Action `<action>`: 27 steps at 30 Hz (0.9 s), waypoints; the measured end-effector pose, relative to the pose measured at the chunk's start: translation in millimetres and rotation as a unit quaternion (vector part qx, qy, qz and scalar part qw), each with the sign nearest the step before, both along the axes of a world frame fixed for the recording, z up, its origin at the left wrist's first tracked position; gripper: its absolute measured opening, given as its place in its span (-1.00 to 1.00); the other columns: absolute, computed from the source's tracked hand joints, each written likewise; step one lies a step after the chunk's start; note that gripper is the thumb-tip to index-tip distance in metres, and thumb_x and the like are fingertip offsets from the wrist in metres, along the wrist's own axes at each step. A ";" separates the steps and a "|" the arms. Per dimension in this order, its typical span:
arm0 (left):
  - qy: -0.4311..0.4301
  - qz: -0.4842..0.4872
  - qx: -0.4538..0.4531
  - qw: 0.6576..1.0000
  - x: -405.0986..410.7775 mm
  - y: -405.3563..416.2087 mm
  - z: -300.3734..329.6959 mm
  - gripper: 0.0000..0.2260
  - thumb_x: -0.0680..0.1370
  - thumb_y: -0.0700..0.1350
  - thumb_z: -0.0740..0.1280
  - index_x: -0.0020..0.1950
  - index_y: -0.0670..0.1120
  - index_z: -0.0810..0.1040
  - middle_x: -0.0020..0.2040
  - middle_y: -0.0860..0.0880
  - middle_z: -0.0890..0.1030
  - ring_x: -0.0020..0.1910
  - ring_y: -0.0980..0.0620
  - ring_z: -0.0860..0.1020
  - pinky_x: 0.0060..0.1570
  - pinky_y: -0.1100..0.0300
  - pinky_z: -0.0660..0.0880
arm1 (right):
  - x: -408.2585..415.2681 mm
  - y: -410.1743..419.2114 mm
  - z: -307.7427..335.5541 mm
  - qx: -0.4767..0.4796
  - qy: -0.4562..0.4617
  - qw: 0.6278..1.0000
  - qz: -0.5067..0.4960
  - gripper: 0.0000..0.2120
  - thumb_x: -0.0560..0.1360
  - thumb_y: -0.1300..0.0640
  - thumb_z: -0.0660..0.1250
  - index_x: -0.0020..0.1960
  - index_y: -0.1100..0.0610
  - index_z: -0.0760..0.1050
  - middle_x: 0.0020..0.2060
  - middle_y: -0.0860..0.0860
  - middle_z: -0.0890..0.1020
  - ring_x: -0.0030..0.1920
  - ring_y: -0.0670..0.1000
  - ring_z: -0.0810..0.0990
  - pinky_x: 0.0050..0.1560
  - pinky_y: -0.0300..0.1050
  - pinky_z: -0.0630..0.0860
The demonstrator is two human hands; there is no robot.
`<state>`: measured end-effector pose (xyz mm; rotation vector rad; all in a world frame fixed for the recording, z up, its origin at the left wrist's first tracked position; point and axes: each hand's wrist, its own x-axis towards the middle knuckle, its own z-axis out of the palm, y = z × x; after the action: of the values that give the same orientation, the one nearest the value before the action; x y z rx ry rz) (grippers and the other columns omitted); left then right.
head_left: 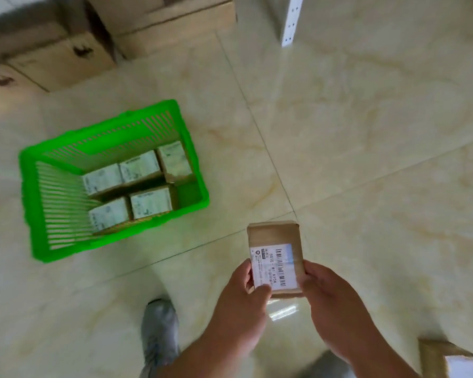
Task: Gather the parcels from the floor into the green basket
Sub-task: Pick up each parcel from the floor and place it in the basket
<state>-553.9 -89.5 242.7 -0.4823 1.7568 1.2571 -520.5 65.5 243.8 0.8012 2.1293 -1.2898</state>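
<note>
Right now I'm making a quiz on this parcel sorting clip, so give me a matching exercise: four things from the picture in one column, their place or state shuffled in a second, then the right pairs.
Things:
1. green basket
2. held parcel
3. second parcel
4. grey shoe

Places or states:
A. lying on the tiles at the bottom right corner
B. gripped by the left hand and the right hand, label up
C. on the floor with five labelled parcels inside
D. on the tiles below the basket, left of the arms

Pairs: 1-C, 2-B, 3-A, 4-D
</note>
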 end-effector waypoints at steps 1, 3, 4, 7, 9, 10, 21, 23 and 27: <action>0.005 0.029 -0.004 1.000 -8.4 -23.9 5.5 -0.59 0.51 -0.15 0.28 0.32 0.19 0.49 0.20 0.24 0.67 0.19 0.30 0.59 0.22 0.32 0.45 | -13.9 -21.7 10.6 -0.011 0.005 1.000 0.009 -0.73 0.63 0.01 0.17 0.19 -0.21 0.58 0.03 -0.30 0.68 0.02 -0.42 0.56 -0.11 -0.53 0.35; 0.016 0.093 -0.011 0.995 -23.1 -72.4 13.5 -0.55 0.39 -0.06 0.30 0.27 0.21 0.53 0.17 0.22 0.69 0.20 0.22 0.62 0.33 0.10 0.47 | -41.5 -67.5 24.9 -0.034 0.007 0.999 0.028 -0.74 0.62 0.05 0.20 0.18 -0.21 0.59 0.03 -0.30 0.69 0.04 -0.41 0.57 -0.05 -0.54 0.36; 0.021 0.120 -0.012 0.993 -29.7 -96.9 14.8 -0.52 0.36 -0.05 0.30 0.28 0.21 0.54 0.17 0.21 0.70 0.21 0.18 0.63 0.35 0.02 0.47 | -55.5 -91.6 30.3 -0.046 0.008 0.998 0.038 -0.73 0.62 0.06 0.21 0.19 -0.21 0.59 0.04 -0.30 0.69 0.06 -0.39 0.59 0.00 -0.50 0.38; 0.041 0.186 -0.032 0.981 -59.7 -167.1 24.1 -0.48 0.37 -0.11 0.31 0.33 0.15 0.52 0.18 0.19 0.70 0.21 0.15 0.64 0.33 0.00 0.48 | -100.8 -167.2 38.1 -0.064 0.015 0.994 0.082 -0.70 0.62 0.07 0.19 0.21 -0.23 0.58 0.05 -0.32 0.68 0.08 -0.34 0.60 0.08 -0.37 0.45; 0.045 0.223 -0.063 0.972 -83.3 -210.8 25.3 -0.52 0.45 -0.26 0.30 0.32 0.08 0.53 0.17 0.13 0.71 0.16 0.18 0.65 0.25 0.17 0.52 | -130.9 -216.1 32.9 -0.062 0.029 0.990 0.121 -0.68 0.61 0.09 0.17 0.20 -0.22 0.59 0.05 -0.29 0.68 0.09 -0.29 0.59 0.13 -0.28 0.48; 0.046 0.230 -0.074 0.969 -94.9 -232.4 22.6 -0.54 0.48 -0.33 0.28 0.32 0.04 0.54 0.17 0.09 0.71 0.15 0.19 0.65 0.15 0.29 0.54 | -144.9 -239.5 26.9 -0.059 0.037 0.988 0.136 -0.68 0.60 0.10 0.17 0.19 -0.18 0.60 0.06 -0.25 0.68 0.10 -0.25 0.59 0.15 -0.23 0.49; -0.013 0.193 -0.148 0.970 -194.3 -384.1 -42.7 -0.70 0.57 -0.21 0.25 0.24 -0.04 0.63 0.13 0.00 0.67 0.07 -0.03 0.60 -0.16 0.29 0.42 | -240.6 -410.2 -63.0 -0.046 -0.042 0.978 0.201 -0.65 0.56 0.11 0.15 0.25 0.04 0.59 0.15 0.03 0.67 0.01 0.06 0.62 -0.10 -0.13 0.46; -0.032 0.180 -0.143 0.973 -203.6 -394.0 -65.5 -0.69 0.55 -0.22 0.24 0.23 -0.07 0.65 0.16 -0.02 0.69 0.05 -0.05 0.63 -0.21 0.30 0.43 | -246.7 -423.2 -81.3 -0.038 -0.065 0.974 0.212 -0.62 0.55 0.10 0.13 0.29 0.04 0.56 0.21 0.05 0.65 0.06 0.07 0.61 -0.01 -0.11 0.48; -0.046 0.180 -0.169 0.968 -212.5 -405.0 -105.7 -0.69 0.50 -0.16 0.26 0.20 -0.09 0.65 0.14 -0.10 0.70 0.03 -0.07 0.65 -0.08 0.17 0.54 | -253.4 -437.5 -108.6 -0.017 -0.096 0.960 0.264 -0.62 0.54 0.15 0.12 0.28 0.01 0.54 0.16 0.07 0.66 -0.01 0.12 0.64 -0.08 -0.06 0.53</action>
<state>-766.4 -494.5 137.0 -1.0817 1.8654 1.1525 -773.9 -372.0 135.2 0.2904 1.9718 -0.9194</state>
